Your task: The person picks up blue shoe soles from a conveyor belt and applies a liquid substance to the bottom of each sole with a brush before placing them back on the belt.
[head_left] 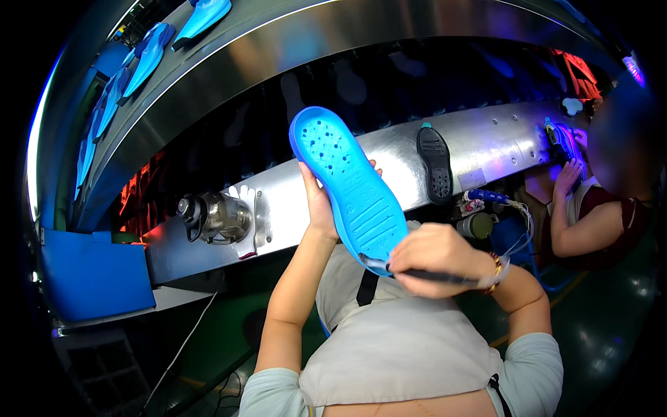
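Bright-blue moulded shoe sole [358, 198] slants upper-left to lower-right; left hand [319, 212] clasps its middle; right hand [439, 257], nearer the lower end, pinches a black-handled tool [448, 278], probably a brush.

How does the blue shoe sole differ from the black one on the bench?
The blue sole is bright blue; the black sole is dark. The blue sole is held up in the left hand; the black sole lies on the metal bench, untouched. The blue sole looks larger, perhaps because it's nearer the camera. Both are long and sole-shaped.
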A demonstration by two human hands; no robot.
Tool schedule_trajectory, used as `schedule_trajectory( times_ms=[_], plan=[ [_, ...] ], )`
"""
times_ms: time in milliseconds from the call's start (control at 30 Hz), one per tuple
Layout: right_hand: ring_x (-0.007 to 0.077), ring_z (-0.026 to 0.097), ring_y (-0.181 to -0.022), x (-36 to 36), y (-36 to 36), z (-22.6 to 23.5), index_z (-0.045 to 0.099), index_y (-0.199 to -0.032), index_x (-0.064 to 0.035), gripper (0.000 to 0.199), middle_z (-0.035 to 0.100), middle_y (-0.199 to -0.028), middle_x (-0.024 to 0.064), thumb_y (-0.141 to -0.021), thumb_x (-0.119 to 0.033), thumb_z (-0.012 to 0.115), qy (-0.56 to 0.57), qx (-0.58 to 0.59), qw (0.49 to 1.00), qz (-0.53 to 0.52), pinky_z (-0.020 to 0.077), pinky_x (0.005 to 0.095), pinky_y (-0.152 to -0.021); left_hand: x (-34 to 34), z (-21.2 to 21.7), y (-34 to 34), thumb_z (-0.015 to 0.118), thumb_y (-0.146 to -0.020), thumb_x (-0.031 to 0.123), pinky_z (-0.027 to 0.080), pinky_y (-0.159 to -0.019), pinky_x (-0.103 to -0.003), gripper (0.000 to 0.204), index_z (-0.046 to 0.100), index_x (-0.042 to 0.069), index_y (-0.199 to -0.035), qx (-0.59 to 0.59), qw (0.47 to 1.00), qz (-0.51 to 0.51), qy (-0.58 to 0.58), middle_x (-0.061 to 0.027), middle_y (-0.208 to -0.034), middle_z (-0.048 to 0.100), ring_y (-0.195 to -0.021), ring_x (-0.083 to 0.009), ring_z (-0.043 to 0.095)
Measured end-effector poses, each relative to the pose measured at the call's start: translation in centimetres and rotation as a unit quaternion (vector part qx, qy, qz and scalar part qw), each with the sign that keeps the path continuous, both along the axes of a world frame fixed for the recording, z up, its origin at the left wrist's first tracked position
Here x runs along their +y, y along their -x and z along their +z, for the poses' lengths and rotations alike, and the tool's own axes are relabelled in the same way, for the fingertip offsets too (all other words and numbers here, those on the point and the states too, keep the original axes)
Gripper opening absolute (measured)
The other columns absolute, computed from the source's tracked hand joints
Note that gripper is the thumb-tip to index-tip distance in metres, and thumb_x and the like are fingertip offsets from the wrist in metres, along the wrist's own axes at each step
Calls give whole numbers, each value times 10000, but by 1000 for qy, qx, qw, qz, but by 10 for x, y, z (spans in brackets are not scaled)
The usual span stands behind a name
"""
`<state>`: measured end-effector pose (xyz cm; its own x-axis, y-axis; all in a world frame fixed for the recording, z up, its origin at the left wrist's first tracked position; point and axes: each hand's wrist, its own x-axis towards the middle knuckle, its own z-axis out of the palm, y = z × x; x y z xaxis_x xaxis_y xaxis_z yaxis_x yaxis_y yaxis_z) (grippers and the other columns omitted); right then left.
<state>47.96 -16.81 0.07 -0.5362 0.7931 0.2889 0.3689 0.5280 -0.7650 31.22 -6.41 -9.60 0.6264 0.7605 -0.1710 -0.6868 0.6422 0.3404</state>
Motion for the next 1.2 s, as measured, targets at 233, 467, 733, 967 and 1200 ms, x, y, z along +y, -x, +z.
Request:
schedule_trajectory(
  times_ms=[233, 467, 733, 967, 1200],
  plan=[
    [192, 630, -730, 32, 3, -4, 647, -831, -6, 146, 643, -821, 107, -687, -30, 655, 17, 133, 982, -130, 487, 279, -701, -6, 30, -13, 141, -745, 768, 418, -895, -465, 911, 347, 59, -1278, -36, 999, 6, -36, -198, -1143, 509, -1055, -344, 502],
    [241, 618, -875, 31, -8, -5, 640, -884, -5, 204, 646, -905, 133, -683, -11, 673, 114, 160, 971, -134, 483, 325, -782, 12, 40, -4, 143, -741, 772, 427, -885, -454, 911, 376, 50, -1245, -11, 993, 100, -53, -207, -1140, 510, -1044, -344, 507],
    [230, 615, -897, 26, -26, -8, 635, -913, -10, 222, 639, -941, 126, -696, 4, 679, 70, 138, 982, -110, 486, 318, -803, 27, 49, 12, 158, -743, 767, 423, -891, -466, 911, 351, 48, -1269, -4, 986, 149, -78, -225, -1156, 497, -1047, -380, 502],
    [233, 592, -937, 33, -34, -16, 639, -888, 15, 198, 644, -927, 139, -692, 14, 666, 169, 314, 934, 23, 389, 376, -933, 40, 63, 21, 180, -745, 765, 337, -962, -535, 918, 266, 58, -1324, -8, 976, 129, -177, -190, -1249, 431, -1124, -351, 453],
    [199, 599, -908, 25, 1, -7, 577, -972, 42, 210, 611, -990, 173, -773, -16, 613, 312, 518, 789, -105, 468, 292, -835, -11, 87, 0, 278, -804, 674, 398, -929, -487, 859, 229, 6, -1341, 65, 964, 203, -155, -213, -1255, 425, -1089, -353, 490]
  ],
)
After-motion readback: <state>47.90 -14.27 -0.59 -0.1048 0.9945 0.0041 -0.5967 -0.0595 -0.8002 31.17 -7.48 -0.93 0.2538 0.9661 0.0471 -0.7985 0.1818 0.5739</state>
